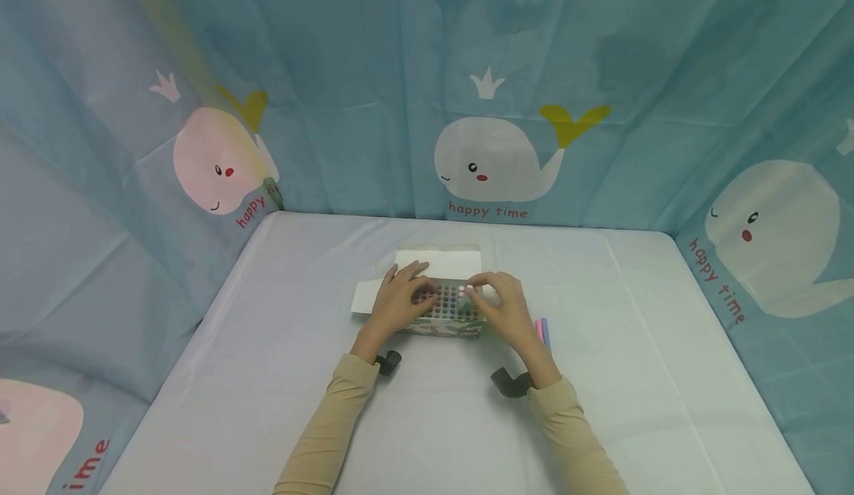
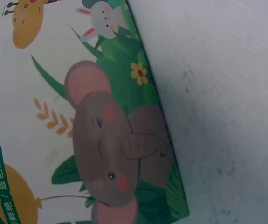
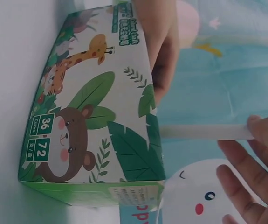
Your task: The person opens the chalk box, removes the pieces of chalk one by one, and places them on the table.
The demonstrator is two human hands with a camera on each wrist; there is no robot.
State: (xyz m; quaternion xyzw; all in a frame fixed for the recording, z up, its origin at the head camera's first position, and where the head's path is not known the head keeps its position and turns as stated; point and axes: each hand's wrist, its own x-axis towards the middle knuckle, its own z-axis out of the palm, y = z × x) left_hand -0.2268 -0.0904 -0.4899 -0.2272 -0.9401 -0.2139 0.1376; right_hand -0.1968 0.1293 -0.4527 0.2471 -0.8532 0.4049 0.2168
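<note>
A cardboard chalk box with printed animals stands on the table, its lid folded back. Rows of coloured chalk sticks fill it. Between thumb and forefinger, my right hand pinches one pale chalk stick; its lower end meets the box's top edge in the right wrist view, and I cannot tell whether it is inside. My left hand rests at the box's left end, thumb and forefinger bent over the chalks, other fingers extended. The left wrist view shows only the box's printed side and tabletop.
Two loose chalk sticks, pink and blue, lie right of the box beside my right wrist. An open white flap juts out left, and the lid lies behind. A whale-print curtain surrounds the white table.
</note>
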